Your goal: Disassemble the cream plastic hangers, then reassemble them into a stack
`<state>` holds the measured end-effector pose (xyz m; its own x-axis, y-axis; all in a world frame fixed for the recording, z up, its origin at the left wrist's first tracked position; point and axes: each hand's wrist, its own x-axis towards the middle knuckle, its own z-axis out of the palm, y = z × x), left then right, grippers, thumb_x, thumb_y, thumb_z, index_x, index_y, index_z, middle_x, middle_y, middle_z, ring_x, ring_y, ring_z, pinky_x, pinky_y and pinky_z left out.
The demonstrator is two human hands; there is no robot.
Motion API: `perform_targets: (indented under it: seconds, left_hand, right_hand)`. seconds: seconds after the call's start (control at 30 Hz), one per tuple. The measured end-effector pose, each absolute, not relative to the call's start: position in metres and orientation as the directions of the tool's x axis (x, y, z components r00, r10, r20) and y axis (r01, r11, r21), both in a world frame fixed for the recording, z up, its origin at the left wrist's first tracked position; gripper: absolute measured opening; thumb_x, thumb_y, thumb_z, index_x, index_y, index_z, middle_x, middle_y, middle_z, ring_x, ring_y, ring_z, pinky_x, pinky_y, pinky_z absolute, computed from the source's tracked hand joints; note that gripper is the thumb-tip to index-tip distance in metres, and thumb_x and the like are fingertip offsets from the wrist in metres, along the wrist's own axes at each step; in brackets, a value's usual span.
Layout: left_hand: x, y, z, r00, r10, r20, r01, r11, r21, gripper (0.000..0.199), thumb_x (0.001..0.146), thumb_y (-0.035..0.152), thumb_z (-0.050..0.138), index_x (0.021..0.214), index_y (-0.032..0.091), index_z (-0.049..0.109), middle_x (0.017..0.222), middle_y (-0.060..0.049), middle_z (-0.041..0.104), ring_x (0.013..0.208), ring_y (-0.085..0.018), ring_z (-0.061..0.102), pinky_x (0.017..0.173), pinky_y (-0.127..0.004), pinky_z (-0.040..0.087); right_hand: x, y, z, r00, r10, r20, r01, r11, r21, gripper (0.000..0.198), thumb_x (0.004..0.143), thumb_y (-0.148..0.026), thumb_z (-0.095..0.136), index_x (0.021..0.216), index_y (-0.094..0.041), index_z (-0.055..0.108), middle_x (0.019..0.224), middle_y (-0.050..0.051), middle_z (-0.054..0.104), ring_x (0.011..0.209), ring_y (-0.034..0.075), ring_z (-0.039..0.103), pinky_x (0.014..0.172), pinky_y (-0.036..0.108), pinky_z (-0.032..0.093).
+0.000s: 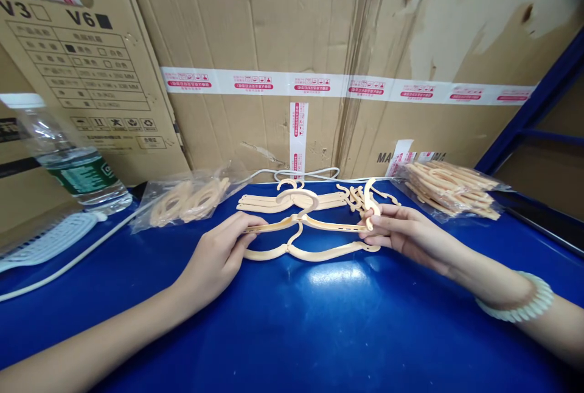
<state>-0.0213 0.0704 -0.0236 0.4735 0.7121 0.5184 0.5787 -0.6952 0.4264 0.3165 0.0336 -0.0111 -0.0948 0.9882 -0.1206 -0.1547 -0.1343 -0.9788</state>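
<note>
My left hand (pixel 225 246) pinches the left end of a cream plastic clothes hanger (pixel 326 222), held just above the blue table. My right hand (pixel 401 232) is closed at the hanger's right end, with a loose S-shaped plastic piece (pixel 370 195) upright between its fingers. Whether that piece is joined to the hanger, I cannot tell. A second hanger (pixel 326 254) lies flat nearer to me. Behind the held one are several stacked hangers (pixel 264 202), and beside them a small heap of loose curved pieces (pixel 354 197), partly hidden by my right fingers.
Clear bags of cream plastic parts lie on the left (pixel 189 201) and right (pixel 451 186). A water bottle (pixel 79 168), a pale hairbrush (pixel 55 238) and a white cable (pixel 91 253) are at the left. Cardboard boxes (pixel 255 34) stand behind the blue table (pixel 292 332).
</note>
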Motion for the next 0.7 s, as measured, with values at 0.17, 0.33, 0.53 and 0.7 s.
perform_targets:
  seconds: [0.17,0.33,0.53,0.7]
  left_hand:
    - [-0.021,0.071,-0.026,0.478,0.699,0.532,0.567,-0.708,0.421,0.022,0.097,0.023,0.039,0.105,0.022,0.06,0.1,-0.004,0.067,0.091,-0.02,0.064,0.075,-0.028,0.051]
    - [-0.022,0.07,-0.027,0.491,0.688,0.534,0.555,-0.719,0.417,0.024,0.096,0.018,0.038,0.107,0.022,0.059,0.098,-0.003,0.066,0.087,-0.017,0.064,0.074,-0.026,0.05]
    - [-0.022,0.068,-0.025,0.493,0.673,0.551,0.566,-0.729,0.385,0.025,0.096,0.019,0.037,0.105,0.022,0.061,0.094,-0.003,0.067,0.082,-0.018,0.064,0.068,-0.025,0.05]
    - [-0.02,0.066,-0.023,0.51,0.652,0.561,0.561,-0.746,0.358,0.03,0.097,0.02,0.037,0.115,0.023,0.061,0.085,-0.001,0.065,0.072,-0.015,0.062,0.062,-0.023,0.05]
  right_hand:
    - [0.315,0.034,-0.017,-0.056,0.995,-0.084,-0.13,-0.091,-0.987,0.03,0.068,-0.029,0.084,0.088,-0.017,0.066,0.082,0.004,0.072,0.075,0.018,0.072,0.077,0.031,0.061]
    - [0.309,0.03,-0.015,-0.003,0.999,-0.05,-0.11,-0.05,-0.993,0.035,0.061,-0.035,0.089,0.076,-0.016,0.063,0.072,0.003,0.07,0.067,0.015,0.069,0.068,0.027,0.058]
    - [0.304,0.024,-0.007,0.065,0.996,0.066,0.024,0.065,-0.998,0.04,0.057,-0.045,0.088,0.07,-0.018,0.061,0.066,0.003,0.068,0.06,0.016,0.065,0.062,0.03,0.056]
    - [0.304,0.025,-0.008,0.095,0.991,0.094,0.064,0.088,-0.994,0.044,0.056,-0.05,0.087,0.073,-0.019,0.062,0.061,0.002,0.066,0.056,0.016,0.063,0.06,0.031,0.055]
